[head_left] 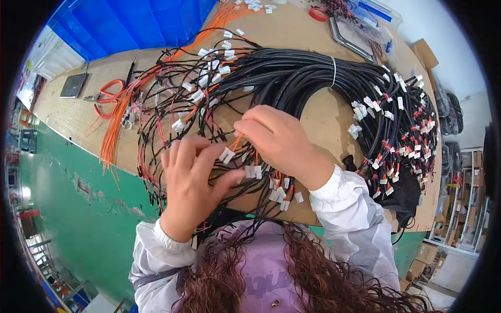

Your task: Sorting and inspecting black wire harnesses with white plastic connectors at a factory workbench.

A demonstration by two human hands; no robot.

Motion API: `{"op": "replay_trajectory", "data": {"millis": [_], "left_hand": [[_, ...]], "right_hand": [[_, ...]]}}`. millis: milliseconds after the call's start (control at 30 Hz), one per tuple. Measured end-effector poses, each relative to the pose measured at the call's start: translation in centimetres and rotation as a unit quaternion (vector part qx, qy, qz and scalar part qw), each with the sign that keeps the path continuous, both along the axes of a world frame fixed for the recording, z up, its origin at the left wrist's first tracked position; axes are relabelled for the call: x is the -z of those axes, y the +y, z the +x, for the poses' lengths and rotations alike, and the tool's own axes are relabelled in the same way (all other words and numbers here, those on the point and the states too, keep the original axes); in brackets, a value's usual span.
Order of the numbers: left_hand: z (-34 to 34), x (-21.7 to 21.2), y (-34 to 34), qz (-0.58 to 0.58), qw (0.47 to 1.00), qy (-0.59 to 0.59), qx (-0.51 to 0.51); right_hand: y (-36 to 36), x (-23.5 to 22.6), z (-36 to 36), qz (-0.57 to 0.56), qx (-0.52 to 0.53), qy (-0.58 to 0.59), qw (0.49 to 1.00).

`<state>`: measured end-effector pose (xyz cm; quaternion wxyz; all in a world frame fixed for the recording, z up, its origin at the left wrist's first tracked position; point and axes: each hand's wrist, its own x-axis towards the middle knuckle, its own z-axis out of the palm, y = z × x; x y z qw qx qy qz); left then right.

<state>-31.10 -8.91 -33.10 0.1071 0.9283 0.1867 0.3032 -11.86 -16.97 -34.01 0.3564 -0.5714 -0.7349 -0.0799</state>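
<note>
The right hand (279,142) is pinching thumb against index finger on a thin orange wire (238,141), probably to keep so limp a strand straight near its end. Just below and left of those fingertips, a white connector housing (226,155) is sitting at the tip of the left hand's (189,177) index finger. The left thumb is standing apart, lower down; whether the left fingers are gripping the housing or only steadying it, I cannot tell. Beyond the right fingers, a pale tie (334,72) is binding the black cable bundle (308,62), seemingly so the lengths curve together rather than spreading. Well left of the left fingers, red-handled snips (110,95) are lying beside loose orange wires (110,138), presumably within reach.
</note>
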Motion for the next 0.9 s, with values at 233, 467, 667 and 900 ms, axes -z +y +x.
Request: {"op": "replay_trajectory", "data": {"millis": [233,467,667,900], "left_hand": [[0.3,1.3,-0.4,-0.064,0.996,-0.054,-0.019],[0.3,1.3,-1.3,0.016,0.999,0.048,-0.016],[0.5,0.6,-1.7,-0.016,0.994,0.106,0.009],[-0.5,0.2,-1.9,0.0,0.986,0.104,-0.131]], "right_hand": [[-0.6,-0.2,-0.1,0.006,0.002,0.01,1.0],[-0.8,-2.2,0.3,-0.076,-0.019,-0.061,0.995],[1.3,-2.8,-0.6,-0.078,0.09,0.075,0.99],[3.9,-2.2,-1.2,-0.115,0.124,-0.059,0.984]]}}
